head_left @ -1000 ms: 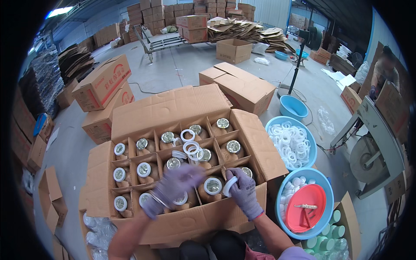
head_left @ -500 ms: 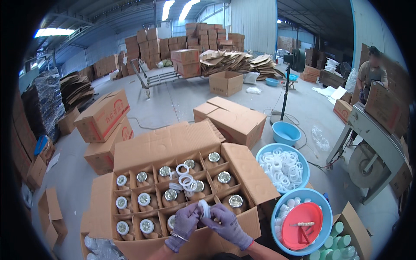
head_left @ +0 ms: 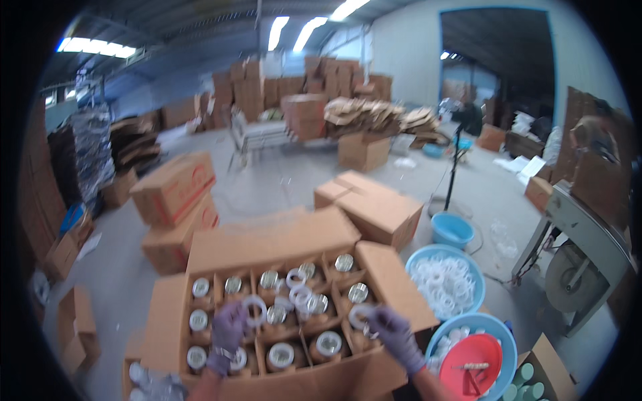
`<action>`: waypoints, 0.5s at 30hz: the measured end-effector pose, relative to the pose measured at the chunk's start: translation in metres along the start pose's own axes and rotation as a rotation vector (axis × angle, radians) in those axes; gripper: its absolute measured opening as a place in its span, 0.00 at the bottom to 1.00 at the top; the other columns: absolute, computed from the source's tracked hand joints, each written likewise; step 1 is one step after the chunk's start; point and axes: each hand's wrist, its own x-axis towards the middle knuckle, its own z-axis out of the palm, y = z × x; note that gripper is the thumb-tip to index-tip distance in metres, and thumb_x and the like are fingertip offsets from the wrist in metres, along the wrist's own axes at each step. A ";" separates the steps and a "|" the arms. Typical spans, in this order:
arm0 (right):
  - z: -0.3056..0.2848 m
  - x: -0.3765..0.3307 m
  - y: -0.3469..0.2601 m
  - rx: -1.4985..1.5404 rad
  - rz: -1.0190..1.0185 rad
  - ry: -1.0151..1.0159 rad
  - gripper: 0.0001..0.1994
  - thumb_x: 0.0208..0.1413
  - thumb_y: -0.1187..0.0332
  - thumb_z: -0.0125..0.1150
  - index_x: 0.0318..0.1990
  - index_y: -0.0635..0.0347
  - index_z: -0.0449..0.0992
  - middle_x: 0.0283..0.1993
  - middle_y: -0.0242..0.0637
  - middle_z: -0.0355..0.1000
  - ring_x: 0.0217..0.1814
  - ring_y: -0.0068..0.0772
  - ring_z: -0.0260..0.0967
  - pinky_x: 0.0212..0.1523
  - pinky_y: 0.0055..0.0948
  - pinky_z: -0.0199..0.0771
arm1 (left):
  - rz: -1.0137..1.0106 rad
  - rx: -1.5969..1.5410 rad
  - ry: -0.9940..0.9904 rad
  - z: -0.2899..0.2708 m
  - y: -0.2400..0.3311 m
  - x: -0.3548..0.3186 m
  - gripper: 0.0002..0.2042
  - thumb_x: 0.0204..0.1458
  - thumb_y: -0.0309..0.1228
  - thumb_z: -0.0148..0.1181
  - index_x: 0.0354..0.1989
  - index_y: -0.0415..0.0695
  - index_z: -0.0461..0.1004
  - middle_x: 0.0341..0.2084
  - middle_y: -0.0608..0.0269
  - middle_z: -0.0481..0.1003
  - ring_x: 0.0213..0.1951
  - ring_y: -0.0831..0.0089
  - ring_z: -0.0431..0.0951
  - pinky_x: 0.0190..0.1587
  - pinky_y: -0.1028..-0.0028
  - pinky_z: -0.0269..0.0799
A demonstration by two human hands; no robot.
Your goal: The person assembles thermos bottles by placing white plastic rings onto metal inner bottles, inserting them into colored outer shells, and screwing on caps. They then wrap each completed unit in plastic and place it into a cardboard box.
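Observation:
My left hand (head_left: 229, 331), in a purple-grey glove, pinches a white plastic ring (head_left: 255, 311) over the left part of an open, divided cardboard box (head_left: 271, 237). Over the box's right side, my right hand (head_left: 396, 334), gloved alike, grips another white ring (head_left: 361, 317) near a silver-topped bottle (head_left: 358, 292). Each compartment I can make out holds a silver-topped bottle; several, such as the near one (head_left: 281, 355), have a white ring round the neck. Loose white rings (head_left: 300, 296) lie on the bottles in the middle. The picture is blurred.
Right of the box stand a blue basin of white rings (head_left: 479, 267) and a blue basin (head_left: 511, 347) holding white caps and a red dish (head_left: 491, 349). An empty-looking blue basin (head_left: 452, 229) and a closed carton (head_left: 371, 204) are beyond. A person (head_left: 598, 137) is by a machine (head_left: 575, 227).
My hands, together on one ring before, have moved apart, left and right, each now with a ring. The view has shifted, so the scene sits lower and further right.

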 end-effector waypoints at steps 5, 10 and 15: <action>-0.017 0.016 0.002 0.174 0.249 0.062 0.11 0.61 0.73 0.59 0.49 0.62 0.70 0.30 0.30 0.71 0.28 0.15 0.66 0.27 0.18 0.69 | -0.144 -0.220 0.157 -0.051 -0.059 0.074 0.07 0.60 0.27 0.54 0.39 0.37 0.77 0.17 0.66 0.73 0.14 0.81 0.70 0.14 0.77 0.65; -0.004 0.015 0.010 -0.067 0.158 0.034 0.05 0.59 0.75 0.60 0.41 0.65 0.77 0.31 0.32 0.72 0.28 0.17 0.69 0.28 0.19 0.71 | -0.256 0.068 0.088 -0.032 -0.093 0.130 0.08 0.56 0.26 0.54 0.30 0.35 0.78 0.19 0.58 0.77 0.21 0.68 0.81 0.20 0.68 0.80; 0.013 0.026 0.007 0.026 0.189 0.017 0.07 0.58 0.74 0.61 0.42 0.66 0.79 0.35 0.37 0.73 0.27 0.20 0.73 0.26 0.21 0.73 | -0.205 0.758 0.046 -0.043 -0.186 0.184 0.09 0.51 0.30 0.58 0.28 0.36 0.81 0.18 0.48 0.79 0.26 0.58 0.83 0.35 0.65 0.80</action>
